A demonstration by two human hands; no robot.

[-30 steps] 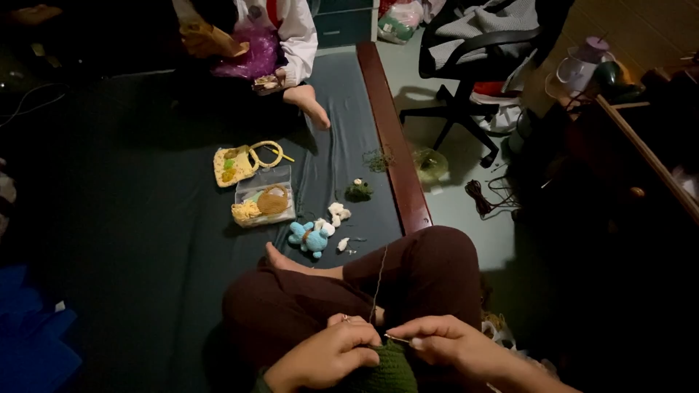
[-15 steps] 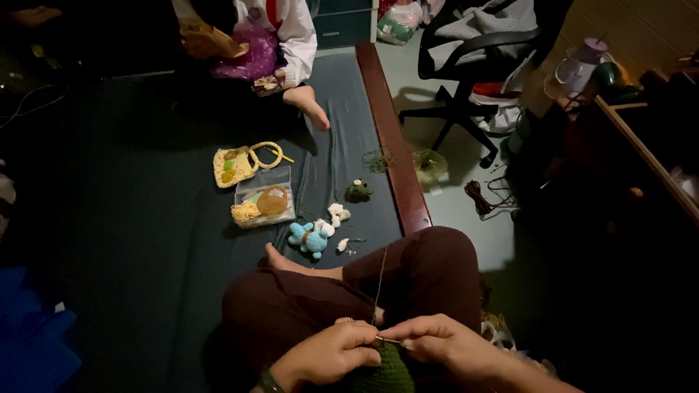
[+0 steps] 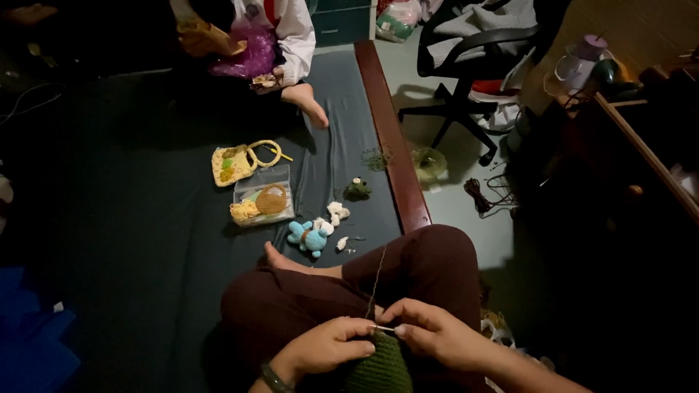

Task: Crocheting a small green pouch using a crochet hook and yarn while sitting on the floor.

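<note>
step: mid-stitch, crocheting. Judging by hand pose, a loop is being worked at the top edge of the green crocheted piece (image 3: 380, 367).
left hand (image 3: 331, 346): fingers curled closed over the upper left of the green piece, pinching the fabric just under the working edge.
right hand (image 3: 437, 335): fingers closed round a thin pale crochet hook (image 3: 384, 329); the tip points left and meets the left fingertips.
yarn (image 3: 377, 276): one dark strand runs up from between the hands, over the maroon trouser leg (image 3: 429, 262), toward the bed's right edge. Looks fairly taut; can't tell where it ends.
work location: green piece sits in the lap at the near end of the bed (image 3: 131, 218), close to its right edge, between both hands.
next move, my read: hook needs to catch the strand and draw it through. Calls for steady tension from the left hand and a small wrist turn on the right. Light is poor, so the stitch itself is not readable.
bed, middle: blue crocheted toy (image 3: 309, 237) with small white pieces (image 3: 336, 212) just beside it, clear pouch (image 3: 263, 202) of yellow and tan crochet, yellow crocheted bag (image 3: 234, 161) behind that, dark green small toy (image 3: 357, 188) near the right edge.
far end: another person (image 3: 280, 33) sits in a white sleeve, holding purple material.
floor right: office chair (image 3: 473, 65), well apart.
</note>
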